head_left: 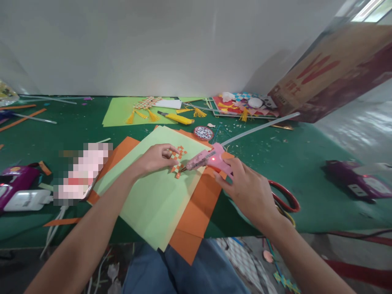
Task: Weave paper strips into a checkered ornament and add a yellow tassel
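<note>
My right hand (245, 185) grips a pink hot glue gun (205, 158), its red light lit and a long clear glue stick (260, 129) jutting from the back. The metal nozzle points left and reaches the lower part of a small orange and pale green woven paper piece (177, 161). My left hand (156, 159) pinches that piece at its left edge between thumb and fingers. Beneath it lie light green paper sheets (147, 200), with orange sheets (196, 208) showing from under them.
Behind the sheets lie a yellow utility knife (180, 118), a round tin (203, 132) and tasselled woven pieces (148, 104). Red-handled scissors (286, 196) are beside my right wrist. A phone (84, 171) and a purple device (18, 183) are at left; a paper bag (333, 69) stands back right.
</note>
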`<move>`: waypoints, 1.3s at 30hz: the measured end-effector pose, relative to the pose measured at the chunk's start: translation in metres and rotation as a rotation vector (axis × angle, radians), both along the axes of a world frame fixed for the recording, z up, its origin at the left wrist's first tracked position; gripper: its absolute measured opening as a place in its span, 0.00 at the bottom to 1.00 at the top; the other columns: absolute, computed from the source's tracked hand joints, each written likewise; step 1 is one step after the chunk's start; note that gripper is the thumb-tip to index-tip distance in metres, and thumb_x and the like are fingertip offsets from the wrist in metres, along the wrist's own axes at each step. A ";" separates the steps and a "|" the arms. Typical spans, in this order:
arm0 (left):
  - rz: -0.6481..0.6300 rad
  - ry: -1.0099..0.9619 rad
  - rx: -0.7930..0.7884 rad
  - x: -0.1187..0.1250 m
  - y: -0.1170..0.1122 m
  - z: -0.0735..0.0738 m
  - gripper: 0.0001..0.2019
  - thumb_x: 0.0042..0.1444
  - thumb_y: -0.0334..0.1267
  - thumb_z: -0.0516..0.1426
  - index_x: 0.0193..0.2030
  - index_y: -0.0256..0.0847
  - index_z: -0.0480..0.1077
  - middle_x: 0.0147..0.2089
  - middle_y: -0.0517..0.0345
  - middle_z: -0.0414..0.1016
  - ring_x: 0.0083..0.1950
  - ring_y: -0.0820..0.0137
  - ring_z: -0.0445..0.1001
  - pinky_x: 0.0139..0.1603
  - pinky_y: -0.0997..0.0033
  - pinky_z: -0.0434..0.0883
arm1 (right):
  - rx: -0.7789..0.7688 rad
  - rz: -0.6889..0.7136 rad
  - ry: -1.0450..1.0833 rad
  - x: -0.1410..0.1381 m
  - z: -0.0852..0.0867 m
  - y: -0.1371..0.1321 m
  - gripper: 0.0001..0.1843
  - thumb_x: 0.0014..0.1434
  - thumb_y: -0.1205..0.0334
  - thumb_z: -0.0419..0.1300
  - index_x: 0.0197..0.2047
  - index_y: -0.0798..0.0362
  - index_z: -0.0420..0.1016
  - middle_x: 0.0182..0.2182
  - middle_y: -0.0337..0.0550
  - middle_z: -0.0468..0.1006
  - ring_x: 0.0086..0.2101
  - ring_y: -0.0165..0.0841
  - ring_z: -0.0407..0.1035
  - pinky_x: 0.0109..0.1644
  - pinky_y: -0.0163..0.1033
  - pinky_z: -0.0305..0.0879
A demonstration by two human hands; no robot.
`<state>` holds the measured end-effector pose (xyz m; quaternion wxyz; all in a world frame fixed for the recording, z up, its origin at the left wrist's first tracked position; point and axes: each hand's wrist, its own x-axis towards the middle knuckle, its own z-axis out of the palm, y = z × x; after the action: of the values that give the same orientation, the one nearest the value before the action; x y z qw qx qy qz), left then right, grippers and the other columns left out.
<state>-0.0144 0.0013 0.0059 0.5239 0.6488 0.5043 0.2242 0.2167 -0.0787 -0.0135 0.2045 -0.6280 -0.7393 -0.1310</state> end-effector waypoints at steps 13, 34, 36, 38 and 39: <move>-0.005 0.030 -0.002 0.000 0.001 0.001 0.14 0.44 0.35 0.61 0.40 0.38 0.71 0.24 0.64 0.70 0.26 0.74 0.69 0.29 0.74 0.62 | -0.003 0.025 -0.014 0.007 0.001 -0.005 0.14 0.63 0.54 0.48 0.42 0.53 0.67 0.30 0.47 0.78 0.27 0.37 0.73 0.25 0.36 0.59; -0.002 -0.043 -0.003 -0.001 0.001 0.002 0.12 0.44 0.37 0.63 0.37 0.39 0.70 0.23 0.65 0.67 0.24 0.75 0.67 0.26 0.74 0.61 | -0.024 -0.002 0.064 0.009 0.003 -0.009 0.15 0.61 0.51 0.49 0.41 0.52 0.68 0.31 0.49 0.79 0.29 0.40 0.73 0.27 0.38 0.62; -0.011 -0.055 -0.002 -0.002 0.002 0.003 0.13 0.45 0.38 0.64 0.39 0.40 0.71 0.24 0.64 0.68 0.25 0.75 0.67 0.25 0.75 0.60 | -0.019 -0.030 0.090 0.010 0.004 -0.010 0.17 0.61 0.48 0.49 0.41 0.52 0.68 0.32 0.50 0.79 0.28 0.39 0.73 0.27 0.38 0.61; -0.011 -0.075 -0.001 -0.003 0.003 0.005 0.15 0.45 0.39 0.64 0.40 0.40 0.71 0.26 0.62 0.71 0.26 0.75 0.68 0.25 0.75 0.60 | -0.005 -0.076 0.139 0.013 0.006 -0.009 0.20 0.60 0.44 0.49 0.40 0.52 0.68 0.31 0.49 0.78 0.27 0.39 0.72 0.27 0.38 0.61; -0.003 -0.093 0.000 -0.004 0.004 0.005 0.15 0.45 0.40 0.64 0.40 0.40 0.72 0.26 0.61 0.71 0.26 0.75 0.69 0.25 0.75 0.60 | 0.005 -0.106 0.170 0.016 0.007 -0.008 0.22 0.59 0.42 0.49 0.40 0.52 0.68 0.30 0.49 0.78 0.27 0.39 0.72 0.27 0.38 0.61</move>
<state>-0.0183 0.0056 0.0109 0.5469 0.6386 0.4784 0.2534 0.2328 -0.0867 -0.0066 0.2609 -0.6745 -0.6848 -0.0897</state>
